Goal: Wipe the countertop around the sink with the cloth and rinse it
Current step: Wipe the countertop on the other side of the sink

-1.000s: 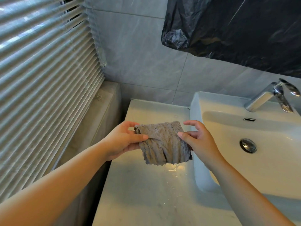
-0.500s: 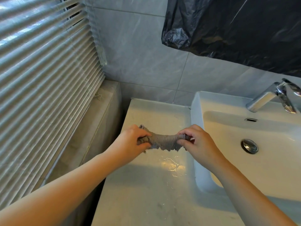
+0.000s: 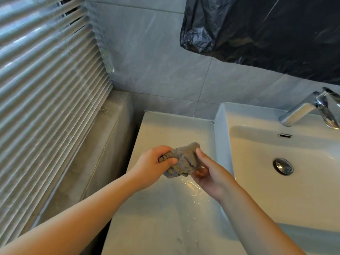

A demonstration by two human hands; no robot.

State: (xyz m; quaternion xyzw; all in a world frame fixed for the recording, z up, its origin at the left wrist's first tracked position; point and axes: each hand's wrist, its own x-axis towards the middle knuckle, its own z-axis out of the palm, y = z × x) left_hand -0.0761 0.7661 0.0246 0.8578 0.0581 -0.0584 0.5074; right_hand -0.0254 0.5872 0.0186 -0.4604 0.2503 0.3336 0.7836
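Grey fuzzy cloth [image 3: 184, 159] is scrunched into a lumpy wad and held in the air between both hands. It's just above the pale stone-look counter [image 3: 161, 227], not touching it. The person's left hand [image 3: 150, 168] has the 9 o'clock end of the wad. That grip is curled round it, thumb pressed across the top and fingers wrapped behind. The right hand [image 3: 211, 175] comes in from 4 o'clock, turned sort of palm-up. Its fingers are tucked under the wad and one digit lies along the 3 o'clock edge, so that grip is pinching the cloth too. Both forearms are bare.

Right below the cloth, at its 6 o'clock, a small shiny puddle of water [image 3: 194, 189] sits on the counter. A few smaller drips trail further toward 6.

At 3 o'clock from the hands is the white rectangular ceramic sink [image 3: 221, 140], its side wall standing up from the counter just beside the right hand. A round chrome drain plug [image 3: 283, 166] sits in the bottom of the basin, with a little overflow slot [image 3: 284, 135] on the back wall. The chrome faucet [image 3: 301, 111] is up at 2 o'clock, partly cut off by the frame edge.

Grey wall tiles [image 3: 156, 61] run behind at 12, and a crinkly black plastic sheet [image 3: 266, 30] hangs at 1 o'clock. White slatted window blinds [image 3: 46, 89] fill the 9-to-11 side above a grey tiled ledge [image 3: 103, 148].
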